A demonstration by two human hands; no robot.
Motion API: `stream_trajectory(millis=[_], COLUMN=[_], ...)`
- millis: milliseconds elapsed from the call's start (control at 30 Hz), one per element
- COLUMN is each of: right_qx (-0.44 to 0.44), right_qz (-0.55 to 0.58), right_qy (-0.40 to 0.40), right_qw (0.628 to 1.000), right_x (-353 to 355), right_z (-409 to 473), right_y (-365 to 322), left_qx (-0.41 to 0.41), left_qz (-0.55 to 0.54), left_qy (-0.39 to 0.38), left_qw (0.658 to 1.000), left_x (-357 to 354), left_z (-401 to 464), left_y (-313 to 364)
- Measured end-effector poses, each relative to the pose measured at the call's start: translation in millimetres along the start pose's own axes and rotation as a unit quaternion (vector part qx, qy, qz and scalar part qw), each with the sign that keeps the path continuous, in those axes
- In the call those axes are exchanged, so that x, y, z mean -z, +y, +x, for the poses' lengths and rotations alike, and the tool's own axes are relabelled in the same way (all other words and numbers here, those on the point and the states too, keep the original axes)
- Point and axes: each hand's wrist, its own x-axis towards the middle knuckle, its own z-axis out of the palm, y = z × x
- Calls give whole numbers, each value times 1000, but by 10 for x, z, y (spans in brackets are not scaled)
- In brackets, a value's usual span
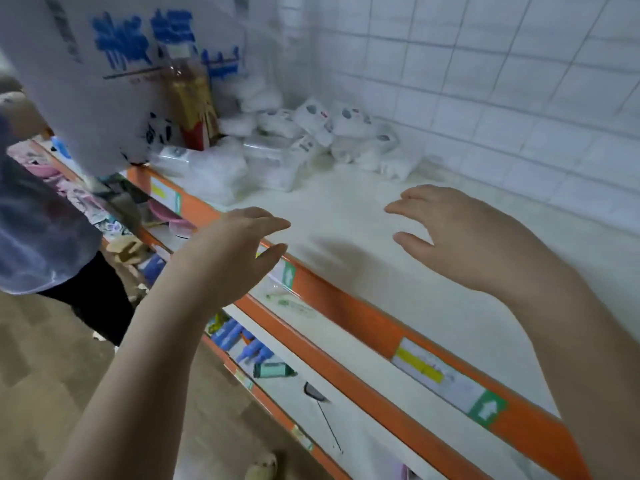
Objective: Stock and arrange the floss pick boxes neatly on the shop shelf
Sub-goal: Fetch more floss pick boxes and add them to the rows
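Note:
Both my hands hover over a bare stretch of a white shop shelf [398, 271] with an orange front rail [346, 306]. My left hand [239, 251] is above the rail, fingers spread, holding nothing. My right hand [460, 233] floats over the shelf surface, fingers apart and empty. At the shelf's far left lie clear plastic boxes [273, 161] and white wrapped packs [343, 126], a hand's length beyond my fingers. I cannot tell which of them are floss pick boxes.
A large white bag with blue print [104, 74] hangs at upper left, beside a person in a blue shirt [38, 230]. A red-and-gold pack [194, 105] stands behind the boxes. White tiled wall [485, 81] backs the shelf. Lower shelves hold blue items [249, 348].

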Motion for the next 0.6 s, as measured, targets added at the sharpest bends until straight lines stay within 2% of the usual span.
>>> stream_trajectory(millis=[133,300,467,600], right_qx=[-62,-160,-222,-230], right_qz=[-16,-14,-12,-53], right_qy=[3,10,19,17], right_qw=[998,987,975,972], right_x=[-62,-202,-355,-461], right_z=[450,878,1201,1336], right_y=[1,-35,140,462], left_qx=[-39,-134,-199,-189], left_qz=[-8,-11,-47,-72], left_qy=[-4,-16,-33,-41], left_qw=[999,991,978,978], left_x=[15,-44,-168,-306], left_z=[565,1279,1902,2275], left_y=[-474,-794,-531,-204])
